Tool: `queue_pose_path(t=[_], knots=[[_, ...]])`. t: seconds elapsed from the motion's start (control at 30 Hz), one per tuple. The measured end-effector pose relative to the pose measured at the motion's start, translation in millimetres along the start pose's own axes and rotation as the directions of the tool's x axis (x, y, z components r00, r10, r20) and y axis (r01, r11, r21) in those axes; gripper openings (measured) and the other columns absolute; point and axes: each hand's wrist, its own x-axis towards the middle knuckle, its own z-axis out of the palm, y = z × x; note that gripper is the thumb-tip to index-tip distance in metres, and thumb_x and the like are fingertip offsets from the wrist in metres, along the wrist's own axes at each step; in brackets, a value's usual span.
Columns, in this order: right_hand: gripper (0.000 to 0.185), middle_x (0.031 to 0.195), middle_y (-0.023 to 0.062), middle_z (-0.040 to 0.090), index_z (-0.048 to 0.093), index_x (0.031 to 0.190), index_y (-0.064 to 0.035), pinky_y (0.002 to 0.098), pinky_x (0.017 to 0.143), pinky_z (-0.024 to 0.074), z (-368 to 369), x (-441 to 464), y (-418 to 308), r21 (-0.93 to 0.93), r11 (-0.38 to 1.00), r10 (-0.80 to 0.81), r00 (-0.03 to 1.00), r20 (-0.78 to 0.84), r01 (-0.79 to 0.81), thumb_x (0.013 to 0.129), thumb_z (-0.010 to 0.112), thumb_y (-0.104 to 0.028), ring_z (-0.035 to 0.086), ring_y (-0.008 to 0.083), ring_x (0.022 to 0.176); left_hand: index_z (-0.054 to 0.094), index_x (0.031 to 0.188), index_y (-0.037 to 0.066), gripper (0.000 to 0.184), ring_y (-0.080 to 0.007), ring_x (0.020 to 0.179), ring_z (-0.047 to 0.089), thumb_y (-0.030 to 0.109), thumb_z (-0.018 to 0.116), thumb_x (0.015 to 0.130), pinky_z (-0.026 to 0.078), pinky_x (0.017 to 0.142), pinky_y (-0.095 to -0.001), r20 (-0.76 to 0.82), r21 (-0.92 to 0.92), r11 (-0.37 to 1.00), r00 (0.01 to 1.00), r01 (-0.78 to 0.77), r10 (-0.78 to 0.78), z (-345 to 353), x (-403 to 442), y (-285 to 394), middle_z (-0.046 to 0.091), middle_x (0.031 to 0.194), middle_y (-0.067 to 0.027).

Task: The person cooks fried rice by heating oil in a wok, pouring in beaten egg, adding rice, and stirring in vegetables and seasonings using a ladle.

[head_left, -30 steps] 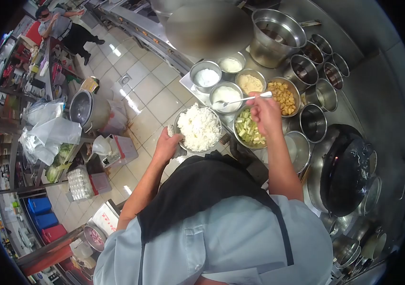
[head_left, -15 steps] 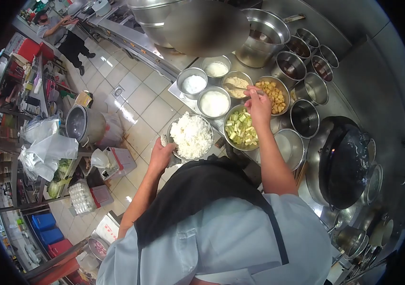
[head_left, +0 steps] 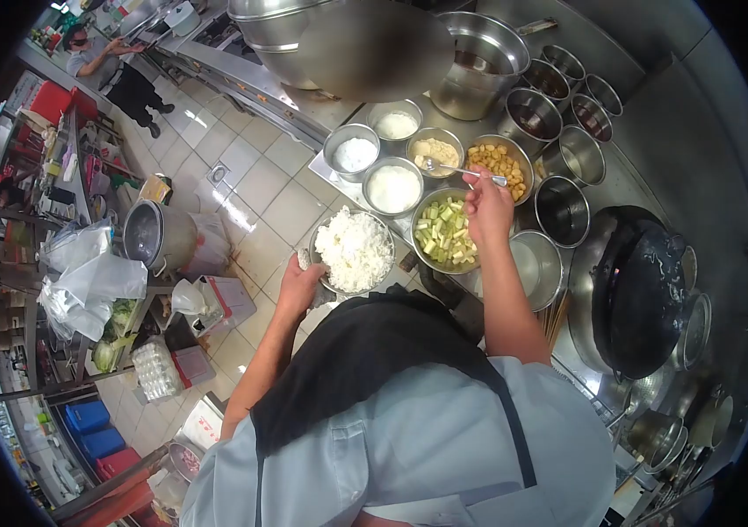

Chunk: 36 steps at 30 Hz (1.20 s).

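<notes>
My left hand (head_left: 302,283) grips the rim of a metal bowl heaped with white rice (head_left: 355,250), with a greyish cloth at the fingers. My right hand (head_left: 490,209) is closed on the handle of a metal spoon (head_left: 471,172). The spoon's head is over a bowl of pale yellow powder (head_left: 435,151). Beside it stand a bowl of golden-brown cubes (head_left: 499,163) and, below my right hand's fingers, a bowl of chopped green vegetable (head_left: 446,232). Three bowls of white powder, one of them the nearest (head_left: 393,186), stand to the left of these.
A black wok (head_left: 646,299) sits at the right, near several metal pots (head_left: 561,211). A large pot (head_left: 477,66) and a steamer (head_left: 277,39) stand at the back. Another person (head_left: 115,75) stands far left, beyond the tiled floor (head_left: 255,176).
The spoon has moved from a white powder bowl to the pale yellow powder bowl, and its head is now nearer that bowl's lower edge. The view has shifted slightly.
</notes>
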Motion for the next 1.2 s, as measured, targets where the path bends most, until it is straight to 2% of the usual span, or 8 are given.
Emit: queue_pose_path(t=[0.4,0.6,0.7,0.73,0.83,0.93,1.07,1.2], knots=[[0.029,0.093,0.0088,0.068,0.061,0.123,0.0009,0.0207,0.047,0.0366,12,-34,-24,0.004,0.999,0.041,0.995,0.087,-0.042,0.105,0.058,-0.021,0.051,0.0056,0.061,0.051,0.128,-0.006,0.047,-0.0203,0.093,0.068,0.010,0.065,0.086,0.055,0.083,-0.0330,-0.009,-0.023,1.000,1.000,0.009,-0.009,-2,-2,0,0.068,0.109,-0.0131],[0.024,0.092,0.0078,0.070,0.064,0.120,-0.0011,0.0200,0.046,0.0377,34,-74,-12,-0.096,0.993,0.102,0.925,0.365,-0.071,0.105,0.058,-0.019,0.053,0.0053,0.059,0.051,0.126,-0.008,0.047,-0.0218,0.093,0.068,0.009,0.066,0.084,0.055,0.082,-0.0329,0.033,0.014,0.997,0.997,-0.075,0.074,-14,11,-17,0.069,0.109,-0.0157],[0.025,0.096,0.0089,0.072,0.065,0.121,-0.0006,0.0190,0.049,0.0403,52,-100,-11,-0.429,0.880,0.086,0.822,0.563,0.202,0.106,0.057,-0.018,0.057,0.0048,0.062,0.051,0.128,-0.008,0.049,-0.0220,0.097,0.068,0.009,0.065,0.085,0.055,0.084,-0.0333,-0.003,0.011,0.999,0.999,-0.038,0.038,-7,-3,1,0.069,0.111,-0.0162],[0.023,0.096,0.0096,0.073,0.068,0.119,-0.0007,0.0216,0.056,0.0451,53,-103,-9,-0.399,0.885,0.044,0.810,0.585,0.239,0.104,0.058,-0.015,0.059,0.0064,0.066,0.050,0.129,-0.008,0.049,-0.0220,0.098,0.068,0.009,0.065,0.085,0.055,0.085,-0.0334,-0.002,-0.008,0.999,0.999,-0.043,0.043,-8,-2,-1,0.069,0.111,-0.0163],[0.023,0.096,0.0086,0.074,0.068,0.119,-0.0010,0.0237,0.059,0.0477,55,-89,-5,-0.425,0.798,-0.206,0.856,0.474,0.427,0.104,0.058,-0.016,0.060,0.0082,0.065,0.049,0.131,-0.007,0.050,-0.0215,0.097,0.068,0.009,0.064,0.086,0.056,0.085,-0.0339,-0.015,-0.043,0.996,0.997,-0.079,0.079,-11,-4,-6,0.068,0.112,-0.0154],[0.024,0.095,0.0089,0.074,0.069,0.118,-0.0015,0.0254,0.060,0.0501,42,-51,17,-0.544,0.657,-0.307,0.844,0.439,0.522,0.104,0.057,-0.018,0.061,0.0100,0.064,0.049,0.132,-0.006,0.050,-0.0208,0.097,0.068,0.009,0.064,0.086,0.055,0.087,-0.0339,-0.021,-0.088,0.990,0.993,-0.114,0.113,-17,-11,-7,0.067,0.113,-0.0142],[0.028,0.091,0.0079,0.071,0.068,0.120,-0.0003,0.0278,0.056,0.0508,26,-32,49,-0.563,0.753,-0.204,0.935,0.290,0.339,0.102,0.059,-0.021,0.062,0.0123,0.061,0.049,0.131,-0.008,0.051,-0.0196,0.098,0.067,0.009,0.064,0.085,0.053,0.089,-0.0319,-0.040,-0.107,0.979,0.985,-0.174,0.170,-21,-30,1,0.068,0.113,-0.0139],[0.029,0.091,0.0083,0.068,0.064,0.117,0.0015,0.0273,0.047,0.0460,5,-72,48,-0.535,0.844,0.115,0.960,0.254,0.040,0.100,0.061,-0.023,0.059,0.0133,0.058,0.050,0.129,-0.008,0.050,-0.0188,0.095,0.066,0.009,0.064,0.084,0.053,0.088,-0.0315,0.026,-0.068,0.974,0.976,-0.214,0.216,-25,-48,9,0.067,0.110,-0.0126]])
